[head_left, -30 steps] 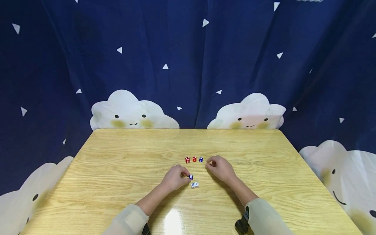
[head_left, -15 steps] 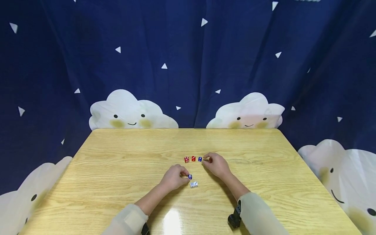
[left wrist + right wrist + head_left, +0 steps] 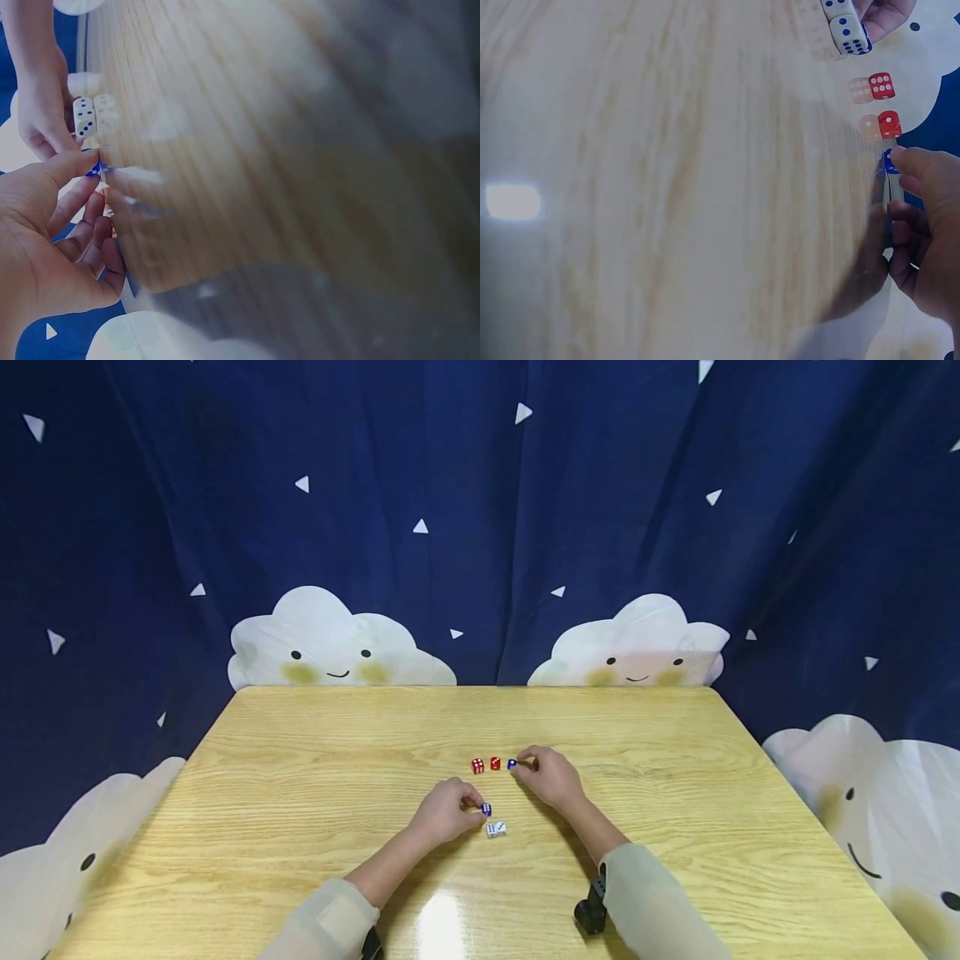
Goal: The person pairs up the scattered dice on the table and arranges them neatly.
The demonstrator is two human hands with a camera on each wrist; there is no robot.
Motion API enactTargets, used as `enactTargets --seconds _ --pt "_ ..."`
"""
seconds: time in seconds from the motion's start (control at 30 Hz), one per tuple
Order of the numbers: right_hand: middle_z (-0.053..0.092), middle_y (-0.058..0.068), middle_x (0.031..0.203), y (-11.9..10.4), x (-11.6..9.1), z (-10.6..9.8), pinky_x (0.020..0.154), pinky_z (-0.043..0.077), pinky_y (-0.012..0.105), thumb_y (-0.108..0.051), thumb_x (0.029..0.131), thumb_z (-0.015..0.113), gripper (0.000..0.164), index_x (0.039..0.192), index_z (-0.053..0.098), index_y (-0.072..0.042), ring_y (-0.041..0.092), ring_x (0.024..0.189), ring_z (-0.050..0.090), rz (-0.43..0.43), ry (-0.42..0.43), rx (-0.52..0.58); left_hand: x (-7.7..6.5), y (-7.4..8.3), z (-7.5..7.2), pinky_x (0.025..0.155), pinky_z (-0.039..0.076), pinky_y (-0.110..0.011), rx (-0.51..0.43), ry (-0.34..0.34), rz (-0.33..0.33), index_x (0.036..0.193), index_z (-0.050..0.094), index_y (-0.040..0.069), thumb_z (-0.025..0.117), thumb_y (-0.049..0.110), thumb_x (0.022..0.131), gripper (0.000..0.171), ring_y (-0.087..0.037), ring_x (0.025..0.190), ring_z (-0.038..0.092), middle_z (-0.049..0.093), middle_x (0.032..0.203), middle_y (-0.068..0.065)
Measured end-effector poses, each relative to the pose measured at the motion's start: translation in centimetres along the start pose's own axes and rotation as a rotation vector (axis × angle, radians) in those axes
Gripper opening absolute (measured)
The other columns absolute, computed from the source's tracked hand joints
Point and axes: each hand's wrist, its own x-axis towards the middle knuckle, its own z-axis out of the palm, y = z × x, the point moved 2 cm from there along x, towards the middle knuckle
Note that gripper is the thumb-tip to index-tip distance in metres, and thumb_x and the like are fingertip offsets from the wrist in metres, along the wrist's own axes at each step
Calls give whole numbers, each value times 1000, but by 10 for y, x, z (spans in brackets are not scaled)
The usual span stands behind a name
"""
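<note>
My left hand (image 3: 442, 812) pinches a blue die (image 3: 487, 809) between thumb and fingertips on the table; in the left wrist view, that blue die (image 3: 93, 169) is partly covered by the thumb. Just in front of it, nearer me, two white dice (image 3: 497, 830) sit side by side, touching. Farther back, my right hand (image 3: 553, 777) holds a second blue die (image 3: 512, 764) at its right end of a row. The right wrist view has the thumb over part of this blue die (image 3: 889, 161). Two red dice, one left (image 3: 477, 766) and one middle (image 3: 495, 763), complete the row, slightly apart.
The wooden table (image 3: 337, 735) extends around the dice on all sides. A dark blue curtain (image 3: 480, 510) with white clouds hangs behind it and at its sides. Glare (image 3: 441, 927) lies near the front. A black wrist camera (image 3: 591, 910) hangs under the right sleeve.
My right hand has moved left and slightly away from me, from beside the far blue die to pinching it. The left hand keeps its pinch on the near blue die.
</note>
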Motion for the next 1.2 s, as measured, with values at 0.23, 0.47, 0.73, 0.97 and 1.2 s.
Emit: enactTargets --seconds 0.23,0.47,0.73,0.97,1.2 --pt "60 -2 76 0 0 -1 55 37 26 -34 83 69 24 100 70 -17 11 65 49 11 -4 -26 1 4 0 67 44 -24 10 -25 -46 84 70 6 75 16 75 15 -11 75 51 58 80 0" --pt "58 -2 73 0 -1 -2 55 37 25 -31 82 70 20 97 70 -17 11 64 48 -13 2 -15 1 5 0 68 43 -23 33 -42 -79 86 70 9 76 18 76 15 -11 77 52 58 83 -1" --pt "57 -2 71 -1 -4 -2 54 37 26 -30 82 71 19 95 71 -16 11 62 47 -40 -11 11 1 5 -2 68 43 -24 18 -44 -80 86 70 9 75 19 76 15 -13 77 52 58 83 -1" --pt "55 -3 69 -2 -8 -2 54 36 25 -30 81 71 18 94 71 -18 10 61 46 -69 -13 2 0 5 -2 68 42 -23 12 -39 -76 86 70 8 75 18 76 15 -13 77 52 58 83 -2" --pt "54 -2 69 -4 -14 -3 53 35 25 -29 82 71 18 95 71 -17 10 59 44 -77 -18 12 0 5 -3 68 43 -24 12 -39 -77 86 69 8 75 19 76 15 -13 77 52 58 83 -2"
